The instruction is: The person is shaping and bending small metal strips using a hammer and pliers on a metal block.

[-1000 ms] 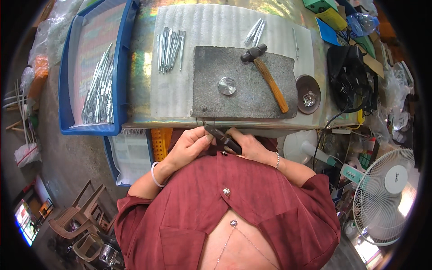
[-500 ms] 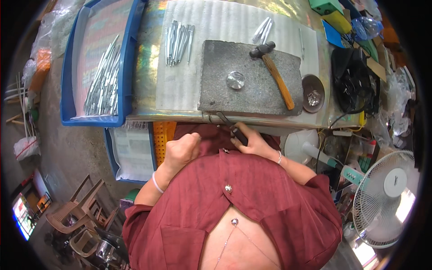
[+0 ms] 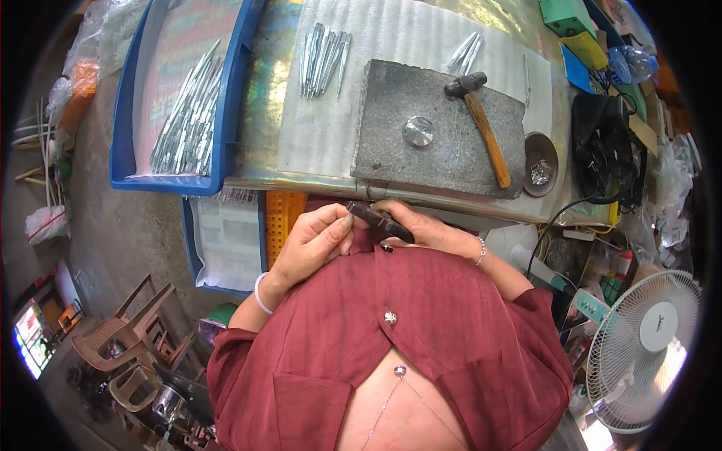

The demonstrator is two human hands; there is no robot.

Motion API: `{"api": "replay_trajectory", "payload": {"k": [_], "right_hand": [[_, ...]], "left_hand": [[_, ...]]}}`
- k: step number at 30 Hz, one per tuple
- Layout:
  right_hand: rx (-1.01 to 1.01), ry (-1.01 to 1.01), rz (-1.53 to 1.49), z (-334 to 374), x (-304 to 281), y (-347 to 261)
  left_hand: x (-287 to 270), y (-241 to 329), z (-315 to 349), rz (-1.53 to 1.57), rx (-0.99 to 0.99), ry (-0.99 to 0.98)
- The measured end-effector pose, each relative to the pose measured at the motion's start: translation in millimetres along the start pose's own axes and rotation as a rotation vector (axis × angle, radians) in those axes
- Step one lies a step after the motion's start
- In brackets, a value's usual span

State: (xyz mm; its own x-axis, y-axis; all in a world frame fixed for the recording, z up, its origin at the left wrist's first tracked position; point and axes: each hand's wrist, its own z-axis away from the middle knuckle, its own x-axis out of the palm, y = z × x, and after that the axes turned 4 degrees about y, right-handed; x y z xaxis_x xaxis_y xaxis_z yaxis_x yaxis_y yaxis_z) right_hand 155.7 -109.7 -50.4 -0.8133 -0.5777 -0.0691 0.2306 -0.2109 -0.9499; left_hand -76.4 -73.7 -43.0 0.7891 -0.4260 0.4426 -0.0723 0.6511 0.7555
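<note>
Both hands are up at the torso, just off the near edge of the tabletop (image 3: 259, 143), likely so the work sits close to the eyes with the elbows tucked in. Right hand (image 3: 423, 227) is curled around dark pliers (image 3: 383, 223), handles toward the palm, nose pointing left; reads as the hand doing the squeezing. Left hand (image 3: 320, 239) is mostly closed, thumb and fingertips pinched together right at the pliers' nose, probably to steady something there; can't tell if a small part sits between them. How far the pliers' jaws are spread, can't tell either. Stone block (image 3: 391, 161) lies flat by the near edge, presumably as a hard base within reach. Hammer (image 3: 487, 134) rests on it, handle end toward the person, so easy to grab from the right. Round shiny disc (image 3: 418, 131) sits left of the hammer, on the block. Bowl (image 3: 537, 146) just beside the block's right side corrals small shiny bits. White foam sheet (image 3: 301, 143) runs under the block and a bundle of rods (image 3: 322, 64), likely padding. Blue tray (image 3: 169, 186) at left holds a bigger pile, roughly aligned, which should make picking singles easier.
</note>
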Motion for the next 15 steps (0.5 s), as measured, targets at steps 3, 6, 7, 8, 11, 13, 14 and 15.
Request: {"api": "replay_trajectory", "payload": {"k": [3,6,7,8,11,13,14,15], "right_hand": [[-0.008,-0.048,-0.093,-3,-4,0],[-0.034,-0.077,-0.114,-5,-6,-1],[-0.045,-0.101,-0.128,-5,-6,-2],[-0.044,-0.100,-0.127,-6,-6,-2],[-0.040,-0.104,-0.138,-6,-7,-5],[-0.053,-0.122,-0.115,-6,-10,-11],[-0.052,-0.122,-0.115,-6,-10,-11],[-0.057,-0.114,-0.105,-6,-10,-11]], "left_hand": [[1,-1,-1,0.012,0.021,-0.037],[2,0,-2,0.021,0.038,-0.062],[2,1,-2,0.024,0.041,-0.071],[3,2,-2,0.025,0.042,-0.072],[4,5,-3,0.014,0.036,-0.082],[3,6,-3,0.056,0.002,-0.105],[1,7,-3,0.057,0.002,-0.105],[-1,7,-3,0.134,-0.044,-0.129]]}}
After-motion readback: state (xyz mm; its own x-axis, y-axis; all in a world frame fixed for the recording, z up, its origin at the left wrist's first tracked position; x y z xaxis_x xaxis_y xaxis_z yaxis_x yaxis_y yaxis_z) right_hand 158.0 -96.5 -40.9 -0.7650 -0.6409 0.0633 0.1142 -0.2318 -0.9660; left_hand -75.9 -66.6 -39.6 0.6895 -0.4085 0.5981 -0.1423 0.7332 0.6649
